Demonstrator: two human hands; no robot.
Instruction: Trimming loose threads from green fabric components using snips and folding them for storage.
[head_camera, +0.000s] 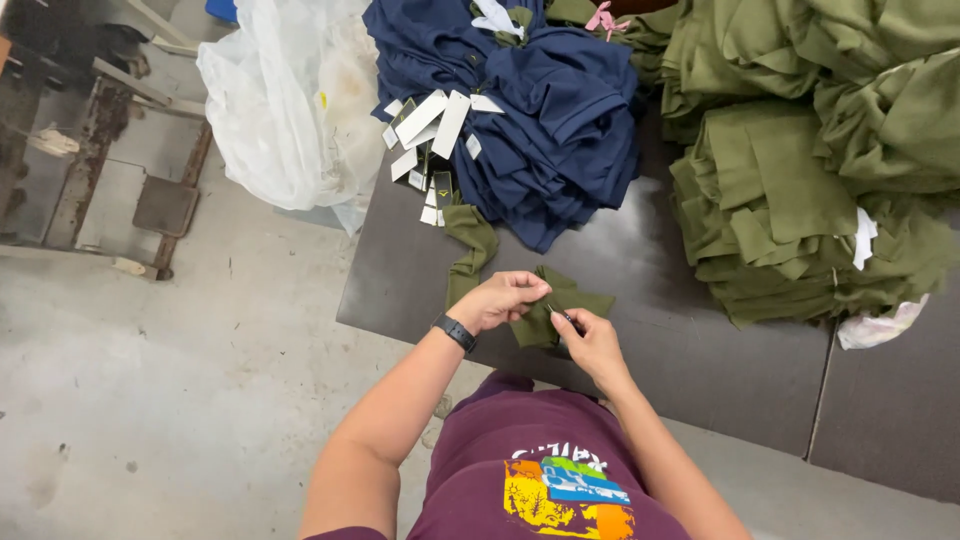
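A person's left hand (505, 297) pinches a fold of an olive-green garment (545, 310) at the near edge of the dark tabletop (640, 330), while the right hand (592, 340) is closed on a small thin tool (562, 316), its tip at the cloth; the work looks like trimming or tagging, mid-step, calling next for a steady, precise touch. Beyond lie navy garments (545, 110) with white hang tags (430, 125) and stacked olive garments (810, 170)
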